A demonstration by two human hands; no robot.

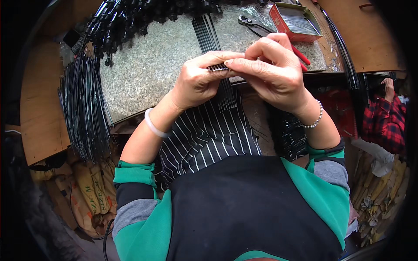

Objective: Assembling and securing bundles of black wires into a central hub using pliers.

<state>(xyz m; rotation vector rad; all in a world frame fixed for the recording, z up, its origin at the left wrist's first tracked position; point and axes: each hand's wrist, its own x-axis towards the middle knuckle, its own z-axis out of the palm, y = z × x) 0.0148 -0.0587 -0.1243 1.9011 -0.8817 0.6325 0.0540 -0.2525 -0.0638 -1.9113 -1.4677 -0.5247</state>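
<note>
My left hand (198,78) is closed round a flat row of thin black metal rods (207,37), which look like umbrella ribs. Their ends line up between thumb and fingers like comb teeth. The rods reach from the stone slab down over my striped apron. Meeting it from the right, my right hand (276,71) is closed in a pinch, its thumb tip at the end of the row; whatever thin piece it may grip is hidden. Red-handled pliers (300,58) lie partly behind the right hand, their dark jaws beyond it.
A speckled stone slab (139,78) covers the bench. Black rod bundles hang over its left edge (85,104) and pile up at the back (130,17). A red tin (276,19) of thin silvery wires stands back right. At far right is another person's checked sleeve (383,119).
</note>
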